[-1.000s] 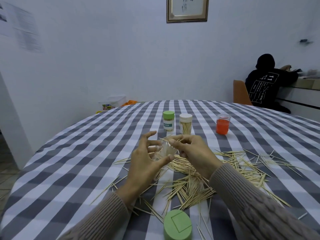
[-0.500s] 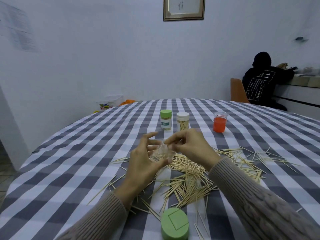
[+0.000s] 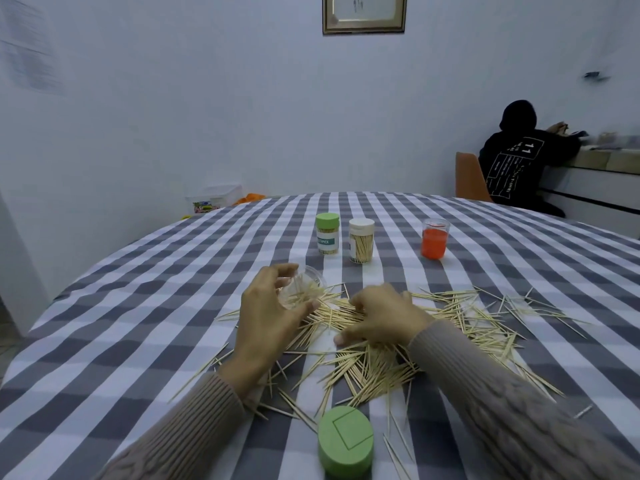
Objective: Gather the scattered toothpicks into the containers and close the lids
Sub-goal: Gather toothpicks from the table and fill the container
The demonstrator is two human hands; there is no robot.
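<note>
1. Holding a clear container [image 3: 300, 289] tilted above the table, the left hand [image 3: 268, 317] curls round it; some toothpicks already sit inside.
2. Resting on the scattered toothpicks [image 3: 367, 355], the right hand [image 3: 382, 315] has its fingers bent over the heap; whether it has any pinched cannot be told.
3. Two containers, green-lidded [image 3: 327, 233] and white-lidded [image 3: 361, 240], stand closed farther back.
4. A loose green lid [image 3: 345, 441] lies near the table's front edge, not yet fitted.
5. Most toothpicks remain strewn across the checked cloth [image 3: 138, 306], so the job looks early.
</note>
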